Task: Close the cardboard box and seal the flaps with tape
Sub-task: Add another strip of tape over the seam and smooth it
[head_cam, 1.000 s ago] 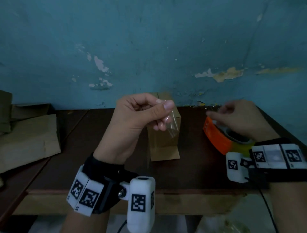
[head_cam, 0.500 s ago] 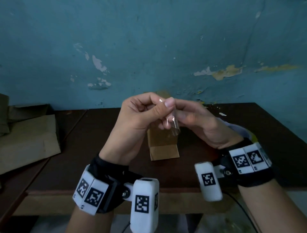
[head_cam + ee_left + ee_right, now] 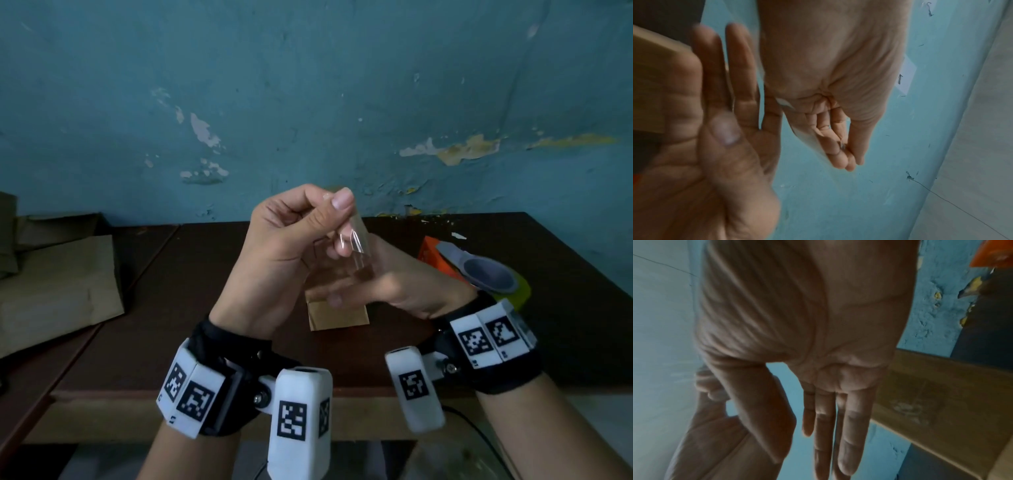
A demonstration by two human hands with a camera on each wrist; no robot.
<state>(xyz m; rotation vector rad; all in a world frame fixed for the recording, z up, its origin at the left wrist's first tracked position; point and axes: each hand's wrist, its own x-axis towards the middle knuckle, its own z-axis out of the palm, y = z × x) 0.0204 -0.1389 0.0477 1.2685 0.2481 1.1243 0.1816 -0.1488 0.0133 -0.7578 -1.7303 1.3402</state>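
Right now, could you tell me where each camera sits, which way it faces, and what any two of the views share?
Head: worn on the head, facing forward and down at the dark table and blue wall; shows both forearms, the left hand pinching a clear tape strip, and the right hand flat by the cardboard box.
Left wrist: looks along the left hand, with the right hand's straight fingers beside it.
Right wrist: looks along the open right hand.
Shared: both wrist views catch the cardboard box and the opposite hand.

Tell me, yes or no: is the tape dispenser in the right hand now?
No: the tape dispenser lies on the table, and the right hand holds its fingers straight.
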